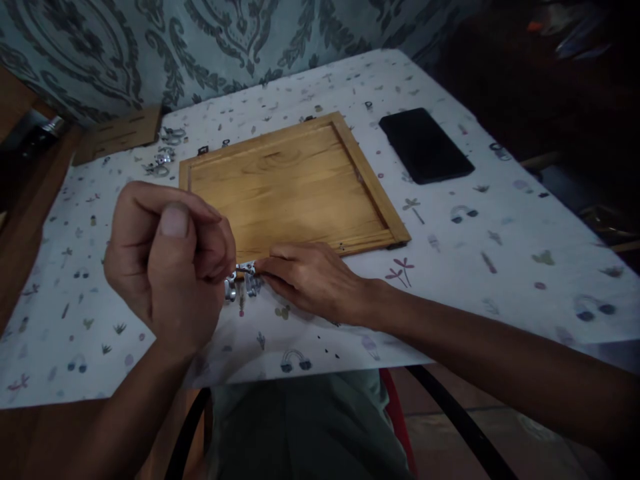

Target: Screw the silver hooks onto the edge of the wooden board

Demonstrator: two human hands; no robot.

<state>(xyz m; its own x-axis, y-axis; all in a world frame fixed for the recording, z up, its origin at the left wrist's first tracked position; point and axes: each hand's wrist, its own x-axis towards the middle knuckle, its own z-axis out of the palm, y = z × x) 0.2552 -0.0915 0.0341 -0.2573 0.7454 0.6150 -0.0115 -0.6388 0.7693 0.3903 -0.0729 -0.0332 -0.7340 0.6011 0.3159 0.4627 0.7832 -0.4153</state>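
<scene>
A framed wooden panel [280, 187] lies flat on the patterned tablecloth. At its near edge sits a small silver metal hinge [249, 279], partly hidden by my hands. The fingertips of my right hand [315, 280] pinch the hinge's right side against the panel edge. Raised over the panel's near left corner, my left hand [173, 260] is curled closed with the thumb on top; whatever its fingers hold, if anything, is hidden behind them. Its lower edge is close to the hinge.
A black phone [425, 145] lies right of the panel. Several silver hinges [165, 157] rest at the back left beside a piece of brown cardboard [120, 135]. The white tablecloth [450, 267] ends near my lap; a patterned wall stands behind.
</scene>
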